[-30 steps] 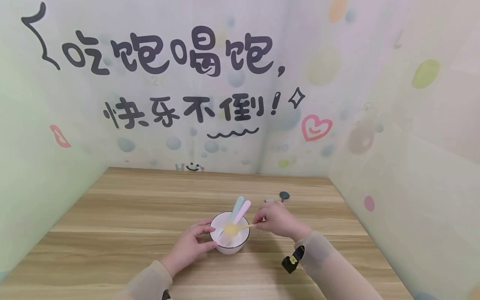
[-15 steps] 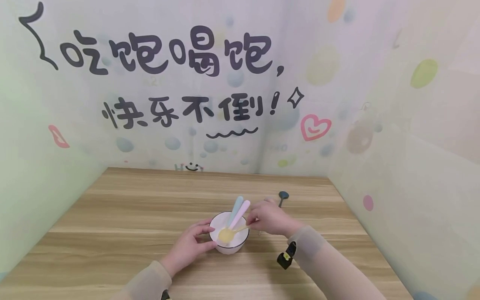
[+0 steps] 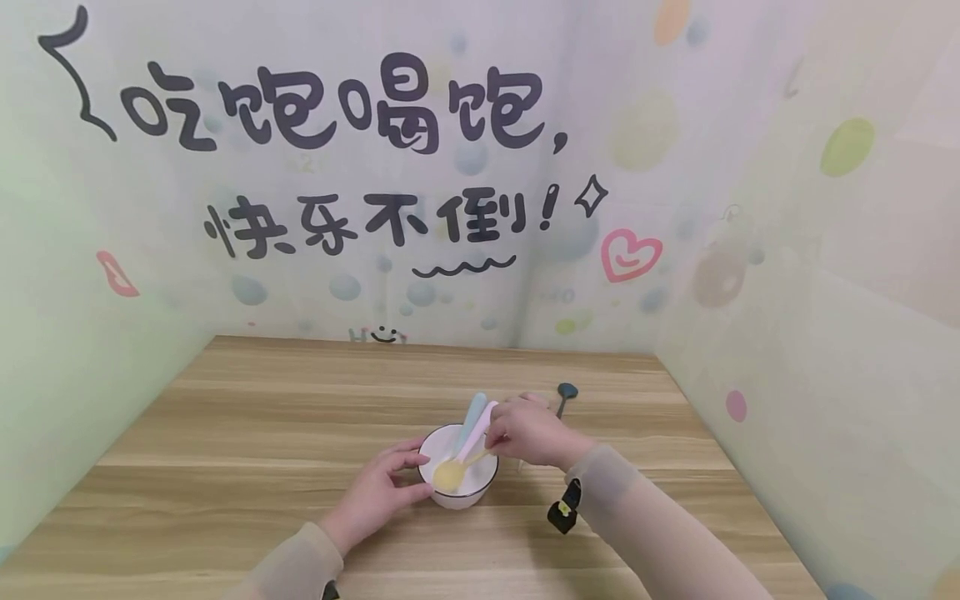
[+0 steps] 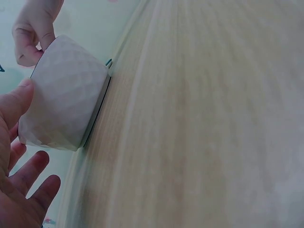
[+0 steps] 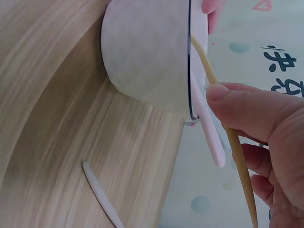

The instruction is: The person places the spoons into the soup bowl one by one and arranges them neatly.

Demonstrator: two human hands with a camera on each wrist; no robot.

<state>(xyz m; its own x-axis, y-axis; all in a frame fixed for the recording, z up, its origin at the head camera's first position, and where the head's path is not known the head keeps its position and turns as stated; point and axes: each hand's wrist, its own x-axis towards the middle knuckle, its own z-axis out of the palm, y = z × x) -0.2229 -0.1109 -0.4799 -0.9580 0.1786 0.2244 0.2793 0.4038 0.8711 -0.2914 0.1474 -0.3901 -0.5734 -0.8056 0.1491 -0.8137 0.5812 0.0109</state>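
A white bowl point(image 3: 459, 502) with a dark rim stands on the table; its dimpled outer wall point(image 4: 69, 92) fills much of the left wrist view. My left hand point(image 3: 382, 492) holds the bowl's left side, thumb and fingers at the rim. From the right, my right hand point(image 3: 534, 431) pinches the handle of a yellow spoon point(image 5: 242, 164) between thumb and fingers. The spoon's yellow head point(image 3: 448, 476) lies inside the bowl. Beside it, a light blue spoon handle point(image 3: 472, 421) and a pink spoon handle point(image 5: 212, 142) lean out over the far rim.
Behind my right hand, a dark spoon point(image 3: 567, 391) lies on the wooden table point(image 3: 262, 467). A pale slim handle point(image 5: 102, 194) lies right of the bowl. Printed walls point(image 3: 480, 317) enclose the table's back and sides.
My right hand has moved left and closer to the bowl, and the yellow spoon's head has shifted left and lower inside it. The left hand stays at the bowl.
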